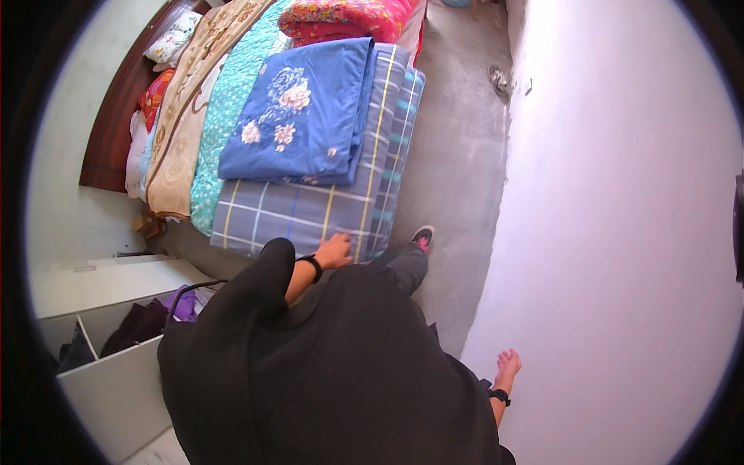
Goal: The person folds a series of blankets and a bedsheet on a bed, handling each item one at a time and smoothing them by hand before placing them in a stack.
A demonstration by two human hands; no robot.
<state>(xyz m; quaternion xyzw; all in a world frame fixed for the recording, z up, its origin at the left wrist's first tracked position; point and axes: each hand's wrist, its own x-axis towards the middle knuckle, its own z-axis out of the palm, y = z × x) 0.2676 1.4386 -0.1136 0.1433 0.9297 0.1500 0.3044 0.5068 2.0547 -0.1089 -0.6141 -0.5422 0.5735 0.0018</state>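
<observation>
My left hand [335, 251], with a black band on its wrist, is at the near edge of a folded grey plaid quilt [263, 208] on the bed. Its fingers are loosely bent and hold nothing that I can see; whether they touch the quilt I cannot tell. On top of the plaid quilt lies a folded blue cloth [325, 101] with pale flowers. My right hand [508, 364] hangs at my side by the white wall, its fingers slightly curled and apart, with nothing in them.
A red flowered quilt [329, 23], a turquoise cover [221, 143] and a tan blanket [172, 167] lie further along the bed. The dark wooden headboard [112, 147] is at left. An open white cabinet [124, 395] with clothes stands near left. Grey floor [453, 155] runs beside the white wall [604, 194].
</observation>
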